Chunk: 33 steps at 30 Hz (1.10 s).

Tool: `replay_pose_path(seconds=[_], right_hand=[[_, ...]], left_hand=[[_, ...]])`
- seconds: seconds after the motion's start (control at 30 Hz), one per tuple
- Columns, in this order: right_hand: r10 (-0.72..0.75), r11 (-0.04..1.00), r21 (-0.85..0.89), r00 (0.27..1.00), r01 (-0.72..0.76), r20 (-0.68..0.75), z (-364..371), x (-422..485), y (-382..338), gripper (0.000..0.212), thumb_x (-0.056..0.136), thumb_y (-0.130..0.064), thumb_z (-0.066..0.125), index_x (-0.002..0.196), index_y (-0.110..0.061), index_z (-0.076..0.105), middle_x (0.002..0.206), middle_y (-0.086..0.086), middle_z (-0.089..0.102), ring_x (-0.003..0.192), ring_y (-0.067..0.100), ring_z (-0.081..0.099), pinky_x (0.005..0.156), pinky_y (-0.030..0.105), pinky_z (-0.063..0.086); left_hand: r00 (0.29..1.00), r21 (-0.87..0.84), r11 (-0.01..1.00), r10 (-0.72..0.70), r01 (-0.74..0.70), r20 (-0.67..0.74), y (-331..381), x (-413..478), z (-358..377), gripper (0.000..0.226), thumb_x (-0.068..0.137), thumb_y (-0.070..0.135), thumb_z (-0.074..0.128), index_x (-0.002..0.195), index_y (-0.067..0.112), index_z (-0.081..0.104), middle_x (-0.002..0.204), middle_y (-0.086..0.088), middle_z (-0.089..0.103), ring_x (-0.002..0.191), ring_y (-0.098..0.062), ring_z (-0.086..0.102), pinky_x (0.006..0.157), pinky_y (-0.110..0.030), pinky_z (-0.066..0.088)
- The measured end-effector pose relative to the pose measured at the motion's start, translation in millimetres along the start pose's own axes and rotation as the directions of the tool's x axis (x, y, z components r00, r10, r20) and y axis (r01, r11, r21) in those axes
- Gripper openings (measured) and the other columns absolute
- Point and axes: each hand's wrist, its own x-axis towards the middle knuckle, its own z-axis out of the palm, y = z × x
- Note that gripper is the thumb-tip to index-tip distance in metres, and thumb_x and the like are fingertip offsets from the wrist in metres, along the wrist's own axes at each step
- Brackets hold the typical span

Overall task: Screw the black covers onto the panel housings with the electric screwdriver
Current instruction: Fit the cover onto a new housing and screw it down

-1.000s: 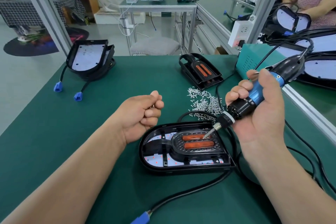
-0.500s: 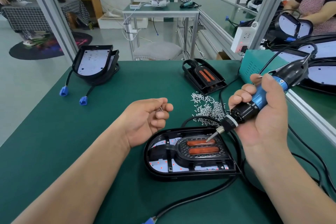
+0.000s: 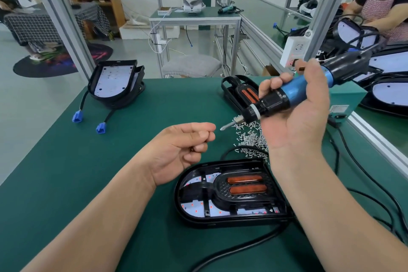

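gripping electric screwdriver (image 3: 293, 93) with right hand (image 3: 295, 128), curling left hand (image 3: 184, 147) near its bit; cannot tell of anything pinched inside.

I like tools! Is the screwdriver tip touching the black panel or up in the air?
In the air: the right hand holds the electric screwdriver up, its bit clear of the panel housing.

A single wide-angle camera worn on the head looks forward and down from close above the green table (image 3: 66, 172), with the workshop floor (image 3: 26, 104) far beyond.
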Motion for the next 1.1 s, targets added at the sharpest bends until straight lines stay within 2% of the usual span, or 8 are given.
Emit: replay_pose_path(seconds=[0.13,0.27,0.4,0.53,0.73,1.1], right_hand=[[0.021,1.0,-0.017,0.999,-0.022,-0.049,-13,-1,5,0.015,0.1,-0.02,0.072,0.109,-0.016,0.061,0.082,0.0,0.062,0.072,0.015,0.061,0.085,0.034,0.052],[0.019,0.998,-0.063,0.999,-0.02,-0.028,-22,1,2,0.015,0.1,-0.02,0.073,0.109,-0.017,0.06,0.086,-0.001,0.065,0.075,0.015,0.064,0.082,0.032,0.052],[0.009,0.999,-0.046,1.0,-0.01,-0.009,-25,1,1,0.025,0.099,-0.017,0.073,0.119,-0.017,0.058,0.085,-0.001,0.063,0.076,0.015,0.063,0.085,0.033,0.052],[0.005,0.999,-0.044,1.0,-0.005,0.008,-25,-1,1,0.02,0.097,-0.013,0.073,0.113,-0.02,0.063,0.086,-0.002,0.063,0.076,0.015,0.062,0.086,0.033,0.051],[0.007,0.999,-0.05,0.997,-0.004,0.076,-25,-6,4,0.02,0.098,-0.012,0.07,0.114,-0.02,0.062,0.088,-0.001,0.059,0.076,0.015,0.059,0.09,0.034,0.049],[0.001,0.997,-0.078,0.998,0.004,0.067,-26,-6,5,0.021,0.098,-0.012,0.071,0.114,-0.02,0.06,0.087,-0.001,0.059,0.075,0.014,0.06,0.088,0.033,0.05]], left_hand=[[0.999,0.09,0.996,0.021,-0.023,0.029,-1,0,3,0.007,0.088,0.014,0.077,0.094,0.012,0.08,0.086,-0.006,0.069,0.06,-0.006,0.045,0.045,-0.013,0.03],[0.999,0.127,0.991,0.034,-0.037,0.028,-2,0,6,0.011,0.082,0.021,0.081,0.09,0.015,0.081,0.082,-0.005,0.067,0.058,-0.006,0.043,0.045,-0.013,0.031],[0.999,0.121,0.992,0.032,-0.035,0.031,-1,0,4,0.016,0.083,0.013,0.079,0.098,0.01,0.083,0.088,-0.008,0.071,0.059,-0.007,0.043,0.046,-0.013,0.034],[0.999,0.132,0.991,0.031,-0.036,0.036,0,-1,5,0.017,0.085,0.006,0.074,0.098,0.01,0.083,0.093,-0.012,0.074,0.057,-0.007,0.041,0.046,-0.013,0.033],[0.998,0.14,0.989,0.042,-0.049,0.051,0,-2,8,0.016,0.086,0.005,0.073,0.097,0.011,0.082,0.092,-0.012,0.074,0.056,-0.006,0.041,0.045,-0.013,0.032],[0.997,0.163,0.984,0.066,-0.07,0.032,-1,-3,9,0.017,0.084,0.003,0.075,0.095,0.012,0.084,0.092,-0.015,0.076,0.053,-0.005,0.039,0.046,-0.013,0.034]])
